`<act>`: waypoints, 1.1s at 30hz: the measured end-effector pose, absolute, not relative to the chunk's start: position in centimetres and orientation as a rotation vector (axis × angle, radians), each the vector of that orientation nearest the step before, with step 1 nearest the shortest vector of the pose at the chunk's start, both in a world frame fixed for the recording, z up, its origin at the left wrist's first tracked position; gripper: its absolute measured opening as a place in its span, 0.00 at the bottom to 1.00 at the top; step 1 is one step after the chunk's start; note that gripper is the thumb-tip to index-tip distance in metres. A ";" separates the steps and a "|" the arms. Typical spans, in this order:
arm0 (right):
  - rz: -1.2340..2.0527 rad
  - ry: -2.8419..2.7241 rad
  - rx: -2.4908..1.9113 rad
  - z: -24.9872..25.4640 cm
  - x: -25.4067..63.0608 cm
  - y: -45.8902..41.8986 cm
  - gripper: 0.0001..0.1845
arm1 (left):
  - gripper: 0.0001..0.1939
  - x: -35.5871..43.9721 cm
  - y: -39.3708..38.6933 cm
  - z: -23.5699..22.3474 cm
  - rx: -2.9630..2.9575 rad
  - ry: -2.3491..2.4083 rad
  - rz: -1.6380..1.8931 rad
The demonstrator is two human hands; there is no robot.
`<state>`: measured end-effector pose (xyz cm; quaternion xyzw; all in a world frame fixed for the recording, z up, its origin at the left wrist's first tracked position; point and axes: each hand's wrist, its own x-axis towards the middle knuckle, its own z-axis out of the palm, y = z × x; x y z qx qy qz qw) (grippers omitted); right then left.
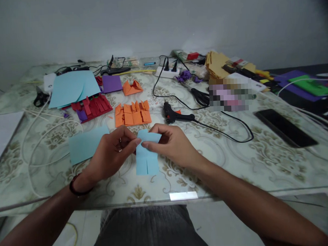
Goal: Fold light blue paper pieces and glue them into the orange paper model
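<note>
Between my hands, above the table's front middle, is a folded light blue paper with a slit or seam in its lower half. My left hand pinches its left edge near the top. From the other side, my right hand grips the upper right, thumb in front and fingers behind. Part of the top flap is hidden by my fingers. A flat light blue sheet lies on the table, partly under my left hand. Just beyond my hands sit folded orange paper pieces and a black glue gun.
Red folded papers, a purple square and a light blue stack lie back left, near black scissors. A white power strip stands at the back. A phone rests right. Cables cross the patterned tabletop.
</note>
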<state>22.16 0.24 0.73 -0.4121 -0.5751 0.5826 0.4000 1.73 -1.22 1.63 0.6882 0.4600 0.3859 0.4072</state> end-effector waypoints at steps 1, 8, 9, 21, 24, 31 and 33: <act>1.519 -1.396 -0.997 0.7 22.1 0.3 0.20 | 0.10 1.7 -1.2 1.6 1.744 1.160 0.976; 1.719 -1.240 -0.854 0.8 22.0 0.3 0.28 | 0.10 1.5 -1.3 1.0 1.737 1.162 0.991; 1.736 -1.232 -0.844 0.8 22.0 0.3 0.28 | 0.10 1.5 -1.3 0.9 1.736 1.163 1.001; 1.655 -1.224 -0.835 0.6 21.9 0.3 0.30 | 0.15 1.7 -1.0 1.3 1.534 1.014 0.962; 1.581 -1.274 -0.845 0.5 21.9 0.2 0.30 | 0.08 1.5 -0.8 1.4 1.629 1.050 0.910; 1.543 -1.398 -0.946 0.6 22.3 0.6 0.18 | 0.10 1.5 -1.1 2.0 1.849 1.174 1.052; 1.529 -1.377 -0.987 0.6 22.4 0.7 0.16 | 0.10 1.4 -1.2 2.0 1.833 1.193 1.077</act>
